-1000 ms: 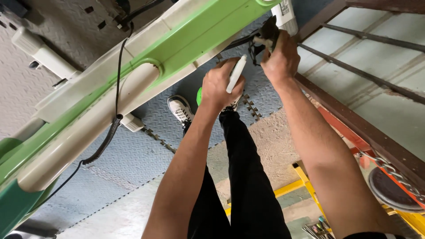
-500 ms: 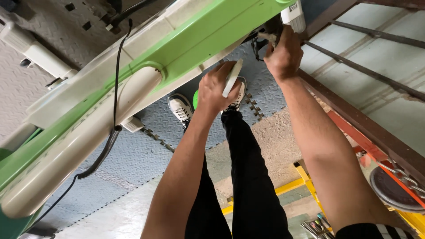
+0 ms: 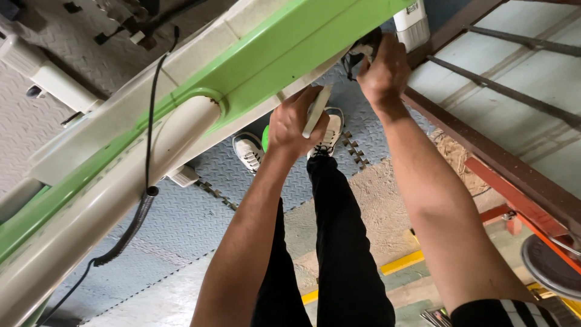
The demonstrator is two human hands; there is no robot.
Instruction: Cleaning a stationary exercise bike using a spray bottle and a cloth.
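A long green and cream machine beam [image 3: 260, 66] runs diagonally across the view above my legs. My left hand [image 3: 293, 124] grips a slim white tool [image 3: 316, 112] and holds its tip against the beam's lower edge. My right hand [image 3: 382, 69] is closed around a small black part [image 3: 362, 51] at the beam's underside, near a white box [image 3: 411, 24]. What the black part is stays unclear.
A black coiled cable [image 3: 142, 209] hangs along the beam. Blue-grey foam mats [image 3: 193, 224] cover the floor under my white shoes [image 3: 248, 151]. A brown and red metal frame [image 3: 502, 163] stands at the right, with a round dark disc [image 3: 554, 263] beyond it.
Both hands have risen closer to the beam's lower edge. The white tool now touches the beam, and my right hand has closed in on the black part.
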